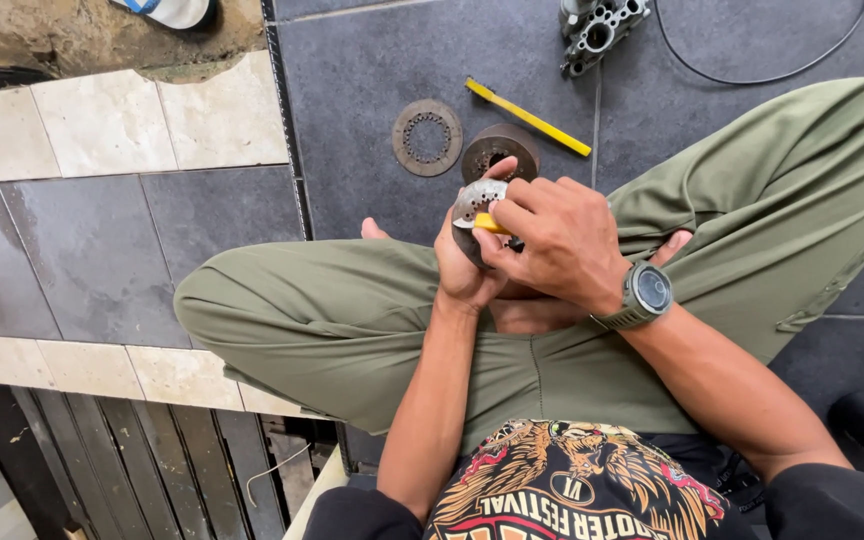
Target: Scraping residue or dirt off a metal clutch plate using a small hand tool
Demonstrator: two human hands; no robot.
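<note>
I sit cross-legged on a dark tiled floor in olive trousers. My left hand [462,265] cups a round metal clutch disc [476,200] from below and behind. Over it, my right hand [552,240], with a grey watch on the wrist, presses a small yellow piece [490,223] against the disc's face. Both hands hover above my crossed legs. Most of the disc is hidden by my fingers.
On the floor just beyond my hands lie a flat rusty ring plate [427,137], a stack of dark discs [500,150] and a yellow-handled tool [529,117]. A grey metal engine part [600,30] and a black cable [752,78] lie farther off. A sandal [172,10] rests top left.
</note>
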